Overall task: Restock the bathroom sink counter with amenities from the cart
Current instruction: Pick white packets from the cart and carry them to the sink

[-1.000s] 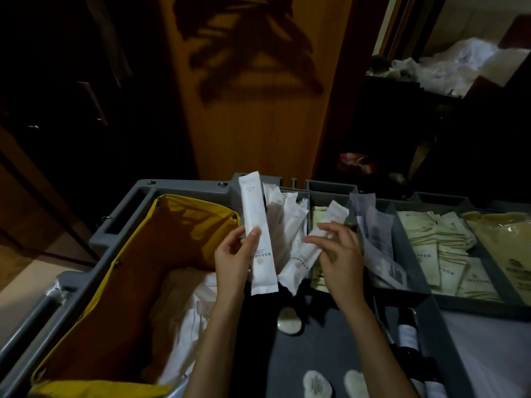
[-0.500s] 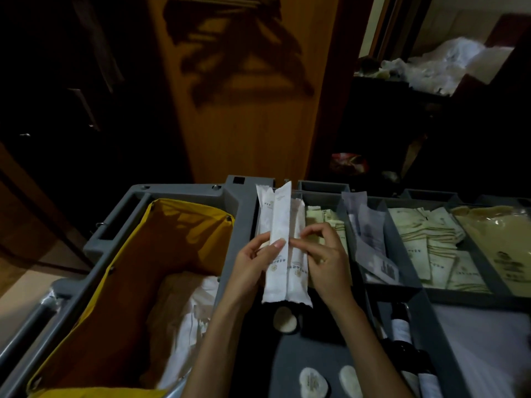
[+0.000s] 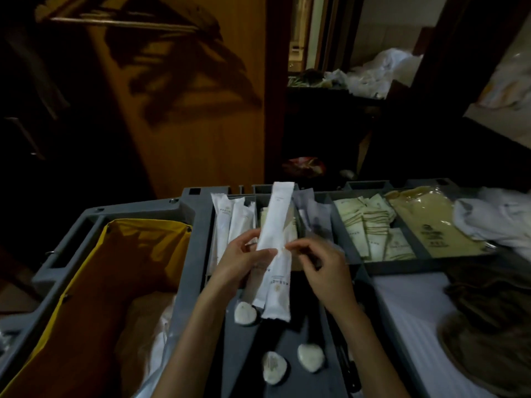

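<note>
Gripping long sachets [image 3: 276, 216] mid-length, left hand [image 3: 241, 265]

Both white sachets [image 3: 276, 222] now together in the left hand [image 3: 244, 262], right hand [image 3: 324, 272] apparently just off them.

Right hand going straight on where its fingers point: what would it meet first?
Likely the white packets held in the left hand; the right hand is close beside their edge.

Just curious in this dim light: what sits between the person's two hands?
In the head view, long white packets, gripped by the left hand; the right hand is at their other edge.
</note>
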{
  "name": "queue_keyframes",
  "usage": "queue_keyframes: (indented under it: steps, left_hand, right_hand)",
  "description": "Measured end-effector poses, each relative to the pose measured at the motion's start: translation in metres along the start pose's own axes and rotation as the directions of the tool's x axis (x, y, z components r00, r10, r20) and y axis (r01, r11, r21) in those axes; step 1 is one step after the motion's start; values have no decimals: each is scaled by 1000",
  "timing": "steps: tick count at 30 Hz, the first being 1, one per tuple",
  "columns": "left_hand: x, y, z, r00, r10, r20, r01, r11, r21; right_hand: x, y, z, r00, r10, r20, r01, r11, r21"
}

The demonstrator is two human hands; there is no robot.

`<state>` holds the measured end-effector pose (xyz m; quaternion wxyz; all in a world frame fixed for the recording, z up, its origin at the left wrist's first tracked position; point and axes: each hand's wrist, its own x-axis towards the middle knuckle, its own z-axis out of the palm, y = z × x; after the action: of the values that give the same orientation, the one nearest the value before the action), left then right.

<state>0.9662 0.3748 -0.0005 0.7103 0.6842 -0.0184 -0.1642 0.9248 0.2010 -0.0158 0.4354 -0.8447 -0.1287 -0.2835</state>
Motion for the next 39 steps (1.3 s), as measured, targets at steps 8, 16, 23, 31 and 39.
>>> queue_keyframes:
  steps: [8, 16, 23, 31, 39]
  left_hand:
    - [9, 30, 67, 900, -34, 435, -164, 897, 411]
    - [-10, 44, 153, 746, -99, 659, -504, 564, 654]
    - [-30, 49, 220, 617, -165, 769, -627, 487, 608]
    - [-41, 41, 291, 522, 196, 830, -853, 147, 502]
    - [-75, -14, 353, 511, 744, 431, -855, 388, 344]
  right_hand:
    - [-12, -13, -89, 978, -109, -177, 64, 967, -245]
    - [-60, -1, -179, 947, 308, 97, -212, 820, -532]
    - [-90, -9, -234, 671, 682, 291, -566, 725, -393]
    - [-135, 11, -273, 769, 639, 25, -599, 733, -321]
    - [-191, 24, -319, 624, 748, -228, -765, 644, 18]
